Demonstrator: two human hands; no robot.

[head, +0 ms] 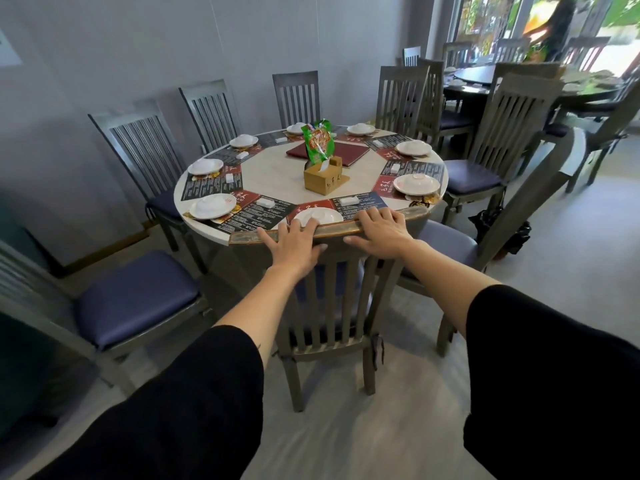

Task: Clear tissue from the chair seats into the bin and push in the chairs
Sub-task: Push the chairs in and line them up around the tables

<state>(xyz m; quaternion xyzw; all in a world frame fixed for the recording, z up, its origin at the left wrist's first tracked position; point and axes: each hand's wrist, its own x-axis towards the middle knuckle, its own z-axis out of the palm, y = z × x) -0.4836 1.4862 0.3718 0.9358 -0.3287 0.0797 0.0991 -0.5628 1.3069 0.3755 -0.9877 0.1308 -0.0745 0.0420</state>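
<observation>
step in hand: pushing in the near chair (334,289) at the near edge of the round table (277,168).
left hand (294,239): fingers draped over the top rail (334,229), thumb on the near side, gripping it.
right hand (381,230): the same clasp on the rail, just beside the left, with a short stretch of bare rail between them.
near chair: upright, with its rail level with the table's near edge and seeming to meet it, so it looks all but home. its seat is mostly hidden behind the slats.
chairs done: those along the table's far and left edges stand close in, judging by their backs.
chairs left: the left chair (135,296) sits well out from the table and turned aside. the right chair (446,240) and the far-right chair (474,174) also show their whole blue cushions, so they look pulled out.
tissue: none shows on any seat in view, so that part seems finished, though hidden seats cannot be checked.
bin: a black bag (502,230) on the floor past the right chair is probably it. i cannot tell for sure.
table: laid with plates and printed mats around its edge. a wooden tissue box (323,178) and a green packet (318,140) stand at its middle.
estimate: past halfway, with about three chairs to go.
</observation>
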